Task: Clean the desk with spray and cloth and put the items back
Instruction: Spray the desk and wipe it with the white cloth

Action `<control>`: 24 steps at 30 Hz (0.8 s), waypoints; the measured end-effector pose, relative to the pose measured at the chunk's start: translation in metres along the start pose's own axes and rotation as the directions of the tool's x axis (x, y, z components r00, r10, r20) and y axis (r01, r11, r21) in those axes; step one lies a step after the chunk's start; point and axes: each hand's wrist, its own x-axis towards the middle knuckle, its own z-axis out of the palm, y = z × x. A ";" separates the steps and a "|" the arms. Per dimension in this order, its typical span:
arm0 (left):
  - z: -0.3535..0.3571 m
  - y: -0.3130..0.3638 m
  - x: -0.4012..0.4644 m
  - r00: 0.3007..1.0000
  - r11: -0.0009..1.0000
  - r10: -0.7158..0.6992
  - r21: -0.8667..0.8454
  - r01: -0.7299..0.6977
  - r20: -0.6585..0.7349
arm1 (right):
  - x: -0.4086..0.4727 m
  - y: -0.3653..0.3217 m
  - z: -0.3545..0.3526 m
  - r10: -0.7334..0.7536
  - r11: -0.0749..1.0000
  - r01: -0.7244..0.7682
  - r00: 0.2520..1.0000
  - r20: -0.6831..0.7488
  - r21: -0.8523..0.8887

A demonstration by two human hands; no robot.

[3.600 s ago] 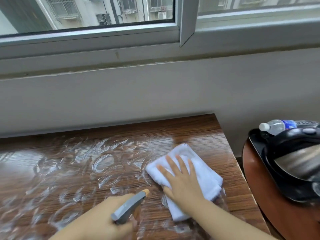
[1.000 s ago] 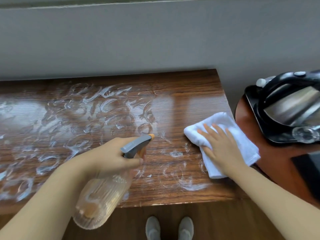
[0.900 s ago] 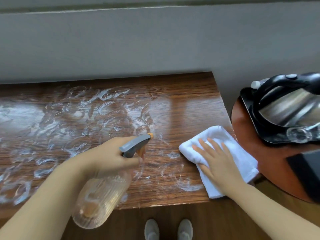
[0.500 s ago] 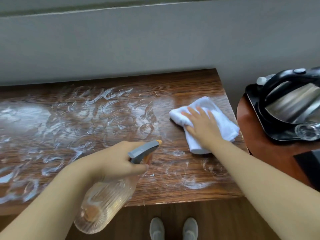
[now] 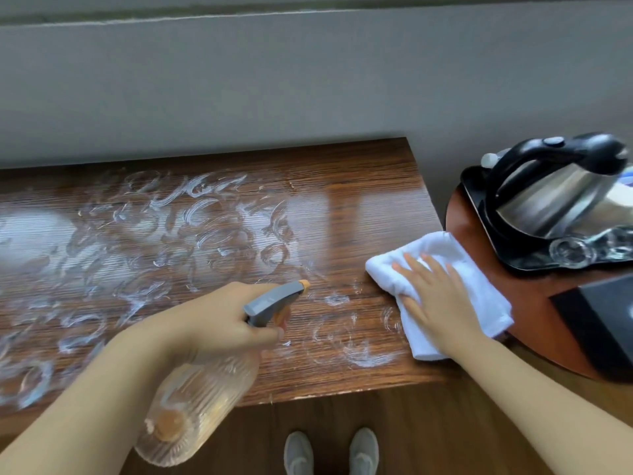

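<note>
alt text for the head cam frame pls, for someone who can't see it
A person's right hand presses a white cloth flat at the right end of a wooden desk streaked with white spray foam, while the left hand holds a spray bottle. A kettle sits on a tray to the right.

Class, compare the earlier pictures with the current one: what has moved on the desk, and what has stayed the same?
The right hand, pressing flat, has slid the white cloth from mid-desk out to the desk's right end, where it now overhangs the edge toward the round side table. Unchanged: the left hand still grips the spray bottle, and foam swirls remain unwiped on the left.
</note>
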 end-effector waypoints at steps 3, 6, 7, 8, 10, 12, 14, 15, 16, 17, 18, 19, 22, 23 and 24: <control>-0.002 0.000 0.001 1.000 1.000 0.000 0.002 0.000 -0.001 | -0.013 -0.020 -0.001 -0.100 0.994 0.103 0.992 -0.072 0.026; -0.004 -0.003 0.001 1.000 1.000 -0.019 -0.002 0.019 0.001 | -0.002 -0.034 0.002 -0.163 0.985 0.166 0.984 -0.075 0.041; -0.004 -0.005 0.001 1.000 1.000 -0.026 0.000 0.026 0.005 | 0.008 -0.035 0.003 -0.178 0.982 0.180 0.982 -0.058 0.047; -0.004 -0.006 0.000 0.999 0.999 -0.033 0.001 0.033 0.008 | 0.019 -0.036 0.003 -0.196 0.979 0.197 0.980 -0.027 0.056; -0.002 -0.008 0.000 0.998 0.998 -0.055 0.001 0.055 0.021 | 0.044 -0.033 0.002 -0.224 0.971 0.219 0.974 0.042 0.098; 0.001 -0.010 0.000 0.997 0.998 -0.063 0.011 0.063 0.047 | 0.069 -0.026 -0.004 -0.198 0.971 0.183 0.976 0.089 0.152; 0.004 -0.012 0.000 0.995 0.998 -0.063 0.019 0.062 0.078 | 0.089 -0.015 -0.010 -0.146 0.974 0.132 0.987 0.065 0.187; 0.006 -0.013 -0.001 0.994 0.998 -0.064 0.015 0.063 0.090 | 0.096 -0.009 -0.013 -0.113 0.975 0.103 0.993 0.043 0.195; 0.007 -0.014 -0.002 0.992 0.998 -0.067 0.011 0.066 0.103 | 0.100 -0.002 -0.016 -0.079 0.978 0.070 0.996 0.035 0.197; 0.010 -0.014 -0.002 0.991 0.998 -0.070 0.008 0.069 0.117 | 0.102 0.005 -0.017 -0.049 0.979 0.041 0.998 0.038 0.200; 0.012 -0.015 -0.003 0.989 0.997 -0.072 0.005 0.072 0.132 | 0.101 0.010 -0.018 -0.032 0.978 0.022 0.998 0.046 0.208; 0.014 -0.015 -0.003 0.986 0.997 -0.072 0.005 0.072 0.148 | 0.099 0.014 -0.019 -0.028 0.975 0.015 0.998 0.056 0.224; 0.019 -0.012 -0.004 0.983 0.999 -0.044 0.003 0.044 0.175 | 0.086 0.017 -0.021 -0.041 0.965 0.023 0.997 0.064 0.260; 0.020 -0.011 -0.003 0.983 0.999 -0.035 -0.007 0.037 0.179 | 0.080 0.017 -0.021 -0.044 0.965 0.028 0.997 0.058 0.262; 0.022 -0.009 -0.003 0.984 0.999 -0.027 -0.018 0.031 0.178 | 0.073 0.016 -0.022 -0.049 0.965 0.034 0.998 0.049 0.258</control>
